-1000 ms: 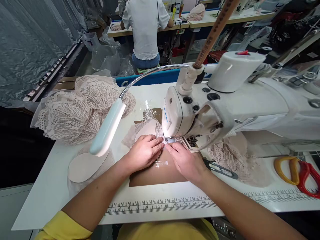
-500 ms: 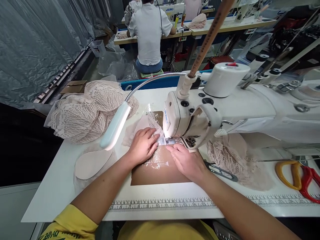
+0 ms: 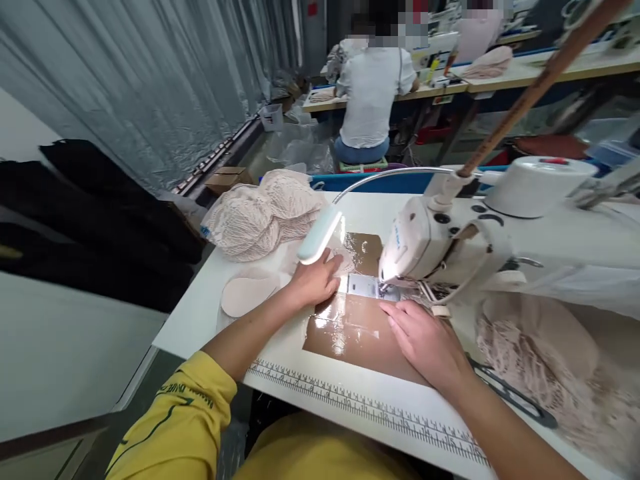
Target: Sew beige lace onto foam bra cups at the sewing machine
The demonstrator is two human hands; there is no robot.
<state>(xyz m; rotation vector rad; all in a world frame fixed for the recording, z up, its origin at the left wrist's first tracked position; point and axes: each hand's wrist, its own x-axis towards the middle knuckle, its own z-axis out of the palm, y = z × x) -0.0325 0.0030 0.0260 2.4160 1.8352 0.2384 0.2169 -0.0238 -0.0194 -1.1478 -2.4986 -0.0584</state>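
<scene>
Leftward off the presser foot point(image 3: 384, 288) has gone the lace piece point(image 3: 344, 260), now at its ten o'clock, partly hidden by my left hand point(image 3: 316, 279); whether those bent fingers pinch it, I can't tell. My right hand point(image 3: 425, 340), at five o'clock, lies loosely extended, gripping nothing. Far off at eleven, a clear tub's point(image 3: 271, 119) contents blur.

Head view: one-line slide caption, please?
Left hand at pale lace, right hand on a brown sheet, beside a white sewing machine.
</scene>
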